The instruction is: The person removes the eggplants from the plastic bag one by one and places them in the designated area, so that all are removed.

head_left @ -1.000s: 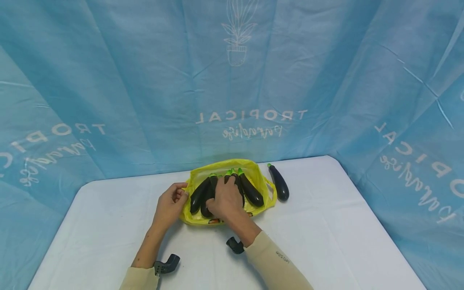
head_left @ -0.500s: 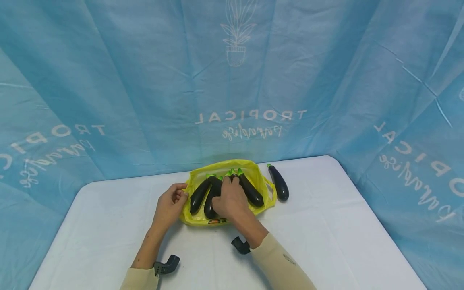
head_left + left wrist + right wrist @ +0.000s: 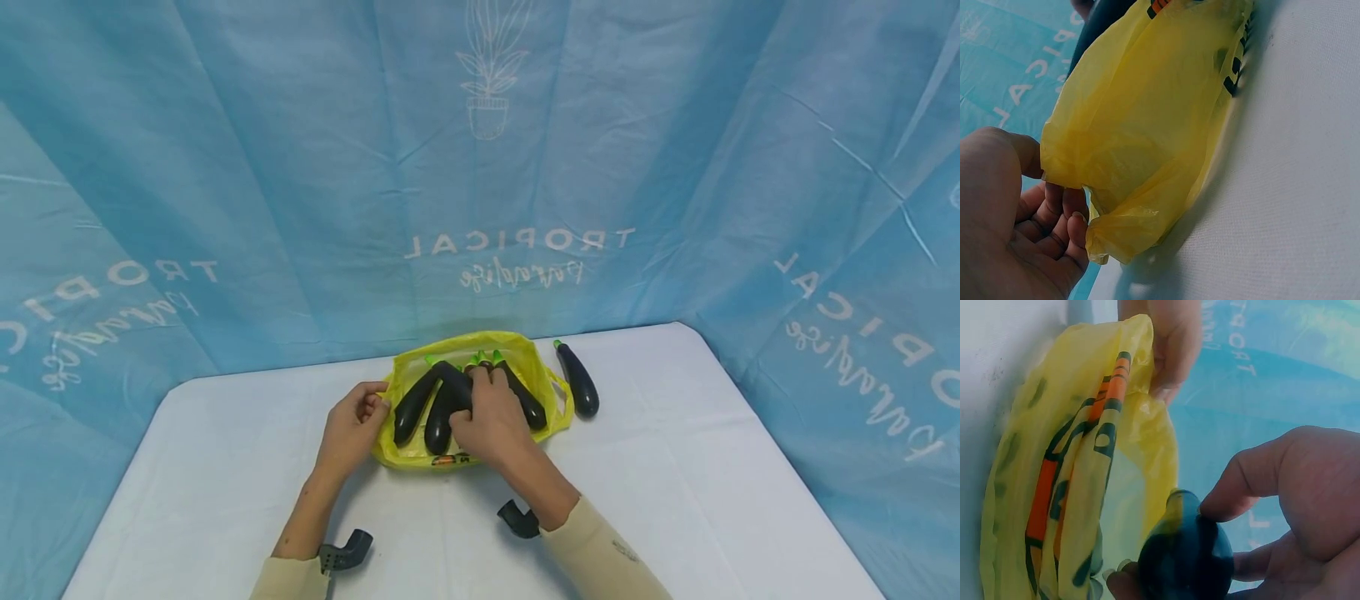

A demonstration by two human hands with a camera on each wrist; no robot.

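Note:
A yellow plastic bag [image 3: 408, 457] lies with its mouth open upward, several dark eggplants [image 3: 409, 412] with green stems inside it. My left hand [image 3: 352, 427] pinches the bag's left edge between thumb and fingers; in the left wrist view the thin yellow plastic [image 3: 1141, 137] stretches away from those fingertips. Over the middle of the bag, my right hand [image 3: 493, 417] grips one eggplant [image 3: 1185, 553] around its body. This eggplant slants across the top of another one in the head view. Part of it is hidden under my right fingers.
A single eggplant [image 3: 577, 380] lies outside the bag, just past its right handle [image 3: 564, 400]. The white-covered table [image 3: 675, 467] ends at the back against a blue printed curtain [image 3: 480, 183]. Curtain also hangs along both sides.
My right hand has moved slightly right and toward me, turning its eggplant so the stem end points left across the others. My left hand stays at the bag's edge.

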